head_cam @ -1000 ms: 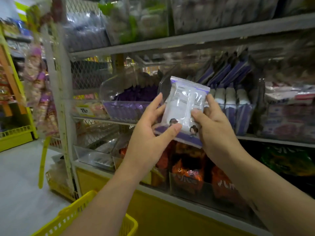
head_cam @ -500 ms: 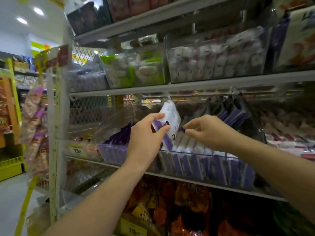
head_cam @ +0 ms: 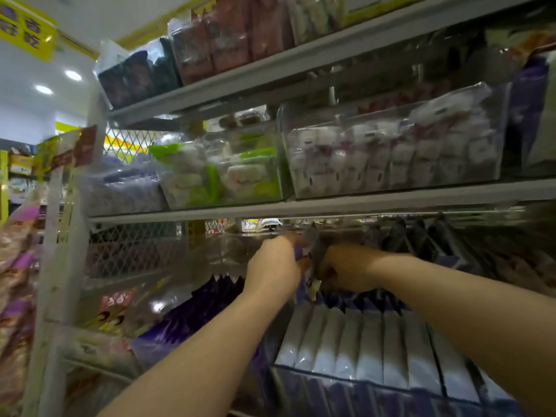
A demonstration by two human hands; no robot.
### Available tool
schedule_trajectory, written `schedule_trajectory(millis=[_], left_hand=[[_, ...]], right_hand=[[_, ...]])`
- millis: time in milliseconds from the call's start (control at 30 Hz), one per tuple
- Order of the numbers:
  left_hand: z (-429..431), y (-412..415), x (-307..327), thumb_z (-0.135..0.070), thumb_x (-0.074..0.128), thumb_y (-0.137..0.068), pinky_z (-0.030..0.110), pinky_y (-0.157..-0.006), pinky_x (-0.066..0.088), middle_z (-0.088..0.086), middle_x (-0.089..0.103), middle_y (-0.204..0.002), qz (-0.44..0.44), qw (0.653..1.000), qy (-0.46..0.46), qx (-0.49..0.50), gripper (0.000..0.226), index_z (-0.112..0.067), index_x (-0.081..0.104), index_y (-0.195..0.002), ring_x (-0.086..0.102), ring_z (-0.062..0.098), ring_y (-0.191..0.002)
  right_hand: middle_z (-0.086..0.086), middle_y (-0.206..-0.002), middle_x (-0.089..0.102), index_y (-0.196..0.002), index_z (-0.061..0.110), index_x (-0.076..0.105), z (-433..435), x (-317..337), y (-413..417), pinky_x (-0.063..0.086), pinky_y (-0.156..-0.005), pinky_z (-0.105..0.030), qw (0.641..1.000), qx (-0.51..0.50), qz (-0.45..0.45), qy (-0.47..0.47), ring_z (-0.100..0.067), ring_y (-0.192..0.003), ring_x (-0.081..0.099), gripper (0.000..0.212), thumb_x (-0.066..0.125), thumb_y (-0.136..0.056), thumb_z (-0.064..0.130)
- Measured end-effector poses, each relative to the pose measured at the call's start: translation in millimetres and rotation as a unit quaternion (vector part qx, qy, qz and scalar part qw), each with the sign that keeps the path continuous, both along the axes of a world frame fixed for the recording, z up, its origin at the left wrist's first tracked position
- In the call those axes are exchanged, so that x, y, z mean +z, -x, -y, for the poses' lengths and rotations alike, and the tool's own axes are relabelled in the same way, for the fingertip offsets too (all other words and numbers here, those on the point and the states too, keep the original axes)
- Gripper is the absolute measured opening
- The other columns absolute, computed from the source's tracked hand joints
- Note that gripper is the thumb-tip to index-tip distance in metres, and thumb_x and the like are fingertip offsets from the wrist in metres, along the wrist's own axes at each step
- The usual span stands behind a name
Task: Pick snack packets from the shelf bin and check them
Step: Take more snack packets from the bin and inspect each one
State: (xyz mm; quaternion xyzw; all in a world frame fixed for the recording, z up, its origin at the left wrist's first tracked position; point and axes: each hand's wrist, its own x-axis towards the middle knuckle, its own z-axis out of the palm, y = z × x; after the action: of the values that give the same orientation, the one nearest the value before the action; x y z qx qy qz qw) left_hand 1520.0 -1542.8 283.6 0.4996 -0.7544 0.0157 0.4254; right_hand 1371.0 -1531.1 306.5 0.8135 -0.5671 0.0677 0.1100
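Over shelf bin [head_cam: 376, 398]: left hand [head_cam: 273, 266] grip clamped on snack packet [head_cam: 314, 266]; right hand [head_cam: 346, 270] beside it, grip unclear through blur.

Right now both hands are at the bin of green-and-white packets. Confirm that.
Wrong bin. The head view shows the left hand and the right hand at the bin of purple-and-white packets, one shelf below the green-and-white packets.

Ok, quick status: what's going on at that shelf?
Left grip pinches packet; right grip against it, hold blurred. Above the packet row. Nothing blocks.
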Motion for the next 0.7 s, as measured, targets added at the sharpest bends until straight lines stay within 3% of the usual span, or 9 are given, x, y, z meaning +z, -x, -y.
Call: schedule_trajectory(millis=[100, 300, 433, 533, 600, 633, 700], left_hand=[[17.6, 10.7, 10.8, -0.026, 0.059, -0.092, 0.037, -0.088, 0.052, 0.004, 0.063, -0.12, 0.071, 0.997, -0.036, 0.021, 0.027, -0.027, 0.063, -0.119, 0.061, 0.026, -0.105], [41.6, 11.5, 19.1, -0.039, 0.064, -0.089, 0.032, -0.085, 0.047, 0.002, 0.063, -0.124, 0.109, 0.994, 0.018, 0.028, 0.028, -0.035, 0.063, -0.117, 0.061, 0.026, -0.11], [49.2, 9.3, 21.7, -0.034, 0.068, -0.086, 0.039, -0.093, 0.048, 0.001, 0.061, -0.124, 0.165, 0.986, 0.011, -0.001, 0.025, -0.031, 0.064, -0.111, 0.058, 0.025, -0.112], [52.7, 13.6, 23.3, -0.027, 0.064, -0.087, 0.039, -0.086, 0.05, 0.005, 0.06, -0.123, 0.27, 0.963, 0.008, 0.008, 0.025, -0.021, 0.067, -0.111, 0.059, 0.029, -0.109], [53.4, 17.8, 21.0, -0.025, 0.061, -0.091, 0.037, -0.074, 0.045, 0.006, 0.061, -0.119, 0.323, 0.946, 0.025, 0.029, 0.023, -0.02, 0.067, -0.113, 0.06, 0.029, -0.108], [53.1, 19.1, 19.3, -0.025, 0.059, -0.093, 0.036, -0.071, 0.042, 0.006, 0.063, -0.117, 0.341, 0.939, 0.028, 0.036, 0.022, -0.019, 0.066, -0.113, 0.061, 0.029, -0.106], [51.8, 20.2, 16.6, -0.026, 0.059, -0.095, 0.035, -0.07, 0.041, 0.007, 0.064, -0.113, 0.371, 0.928, 0.014, 0.03, 0.023, -0.016, 0.065, -0.115, 0.062, 0.028, -0.1]], right_hand=[[-0.01, -0.114, 0.067, -0.109, 0.012, 0.069, 15.6, -2.3, -4.5, 0.05, -0.093, -0.037, 1.0, 0.007, -0.021, -0.012, -0.028, -0.101, 0.062, 0.023, 0.053, -0.093, 0.018], [-0.005, -0.086, 0.066, -0.088, 0.009, 0.071, 23.4, 5.8, 1.8, 0.049, -0.083, -0.035, 0.997, 0.045, -0.05, -0.035, -0.021, -0.079, 0.057, 0.022, 0.06, -0.089, 0.027], [-0.006, -0.084, 0.067, -0.084, 0.01, 0.07, 23.4, 2.7, 3.1, 0.05, -0.075, -0.033, 0.996, 0.056, -0.055, -0.031, -0.022, -0.075, 0.058, 0.016, 0.067, -0.08, 0.026], [-0.003, -0.077, 0.066, -0.078, 0.016, 0.069, 22.4, -3.4, 2.3, 0.048, -0.064, -0.03, 0.995, 0.05, -0.078, 0.036, -0.022, -0.071, 0.059, 0.011, 0.063, -0.081, 0.025], [0.006, -0.061, 0.051, -0.064, 0.023, 0.056, 20.2, -7.6, 0.7, 0.038, -0.05, -0.023, 0.992, 0.044, -0.09, 0.077, -0.012, -0.055, 0.047, 0.018, 0.06, -0.082, 0.024], [0.009, -0.058, 0.045, -0.062, 0.024, 0.051, 19.7, -9.2, 0.3, 0.032, -0.046, -0.02, 0.991, 0.042, -0.09, 0.089, -0.009, -0.051, 0.039, 0.022, 0.06, -0.082, 0.024], [0.006, -0.062, 0.05, -0.071, 0.022, 0.059, 20.7, -11.1, 1.5, 0.027, -0.044, -0.019, 0.99, 0.035, -0.09, 0.104, -0.007, -0.049, 0.034, 0.013, 0.06, -0.083, 0.024]])
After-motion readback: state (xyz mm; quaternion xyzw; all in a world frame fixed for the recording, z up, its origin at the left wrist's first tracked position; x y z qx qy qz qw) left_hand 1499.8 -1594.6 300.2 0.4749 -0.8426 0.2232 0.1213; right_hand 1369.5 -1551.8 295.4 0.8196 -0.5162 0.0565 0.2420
